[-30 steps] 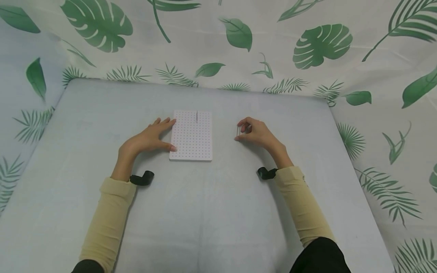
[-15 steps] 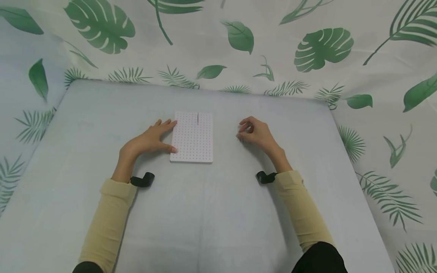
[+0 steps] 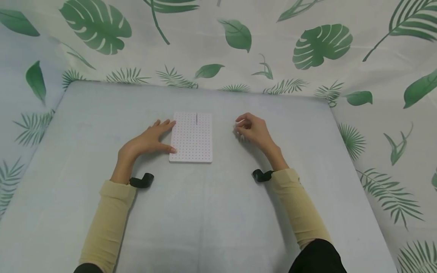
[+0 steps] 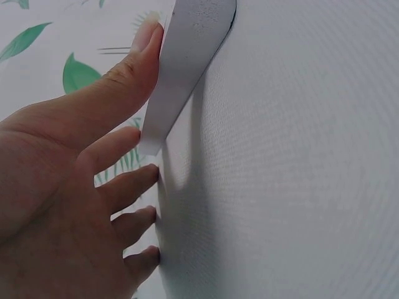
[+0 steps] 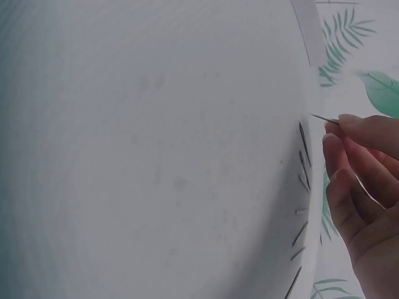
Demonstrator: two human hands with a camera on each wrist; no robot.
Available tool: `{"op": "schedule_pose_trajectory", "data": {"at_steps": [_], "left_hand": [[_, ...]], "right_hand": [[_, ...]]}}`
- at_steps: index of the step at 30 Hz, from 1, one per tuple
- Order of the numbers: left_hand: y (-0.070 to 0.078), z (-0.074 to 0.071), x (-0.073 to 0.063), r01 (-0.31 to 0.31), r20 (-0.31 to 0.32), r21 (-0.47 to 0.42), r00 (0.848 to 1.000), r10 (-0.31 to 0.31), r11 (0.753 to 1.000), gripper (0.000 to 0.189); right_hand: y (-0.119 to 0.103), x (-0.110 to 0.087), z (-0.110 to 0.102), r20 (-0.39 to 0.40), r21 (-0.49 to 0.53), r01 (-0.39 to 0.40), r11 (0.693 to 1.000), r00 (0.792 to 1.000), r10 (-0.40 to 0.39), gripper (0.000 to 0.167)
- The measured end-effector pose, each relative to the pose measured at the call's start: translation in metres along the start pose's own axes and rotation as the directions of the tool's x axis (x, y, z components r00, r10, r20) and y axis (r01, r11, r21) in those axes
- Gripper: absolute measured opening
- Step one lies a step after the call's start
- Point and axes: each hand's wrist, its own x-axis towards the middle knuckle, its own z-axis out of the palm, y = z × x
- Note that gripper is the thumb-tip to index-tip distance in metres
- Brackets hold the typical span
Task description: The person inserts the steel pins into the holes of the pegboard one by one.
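A white board [image 3: 192, 138] with rows of small holes lies flat on the table. Thin metal pins [image 4: 115, 48] stand up from it near its far end; one dark pin [image 3: 197, 118] shows in the head view. My left hand [image 3: 146, 137] rests spread along the board's left side, thumb [image 4: 134, 68] on its top edge and index fingertip at the far left. To the right, my right hand [image 3: 255, 131] pinches a thin metal pin [image 5: 323, 118] between thumb and index finger, close over the table. Several loose pins [image 5: 303, 168] lie beneath that hand.
The white-covered table [image 3: 164, 227] ends at the back against a leaf-patterned cloth [image 3: 273, 34]. Black wrist cameras [image 3: 142, 180] sit at both wrists, by yellow sleeves [image 3: 109, 220]. Bare table surface lies between the board and my right hand.
My right fingers have drawn together on a pin, and the hand has shifted slightly left and away from me. My left hand and the board stay in place.
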Motion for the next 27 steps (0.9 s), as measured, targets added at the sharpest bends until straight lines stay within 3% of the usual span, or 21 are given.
{"op": "schedule_pose_trajectory", "data": {"at_steps": [27], "left_hand": [[-0.003, 0.002, 0.003, 0.016, -0.001, 0.007, 1.0, -0.016, 1.0, 0.104]], "right_hand": [[-0.028, 0.01, 0.017, 0.016, 0.173, 0.011, 0.985, 1.0, -0.014, 0.025]]}}
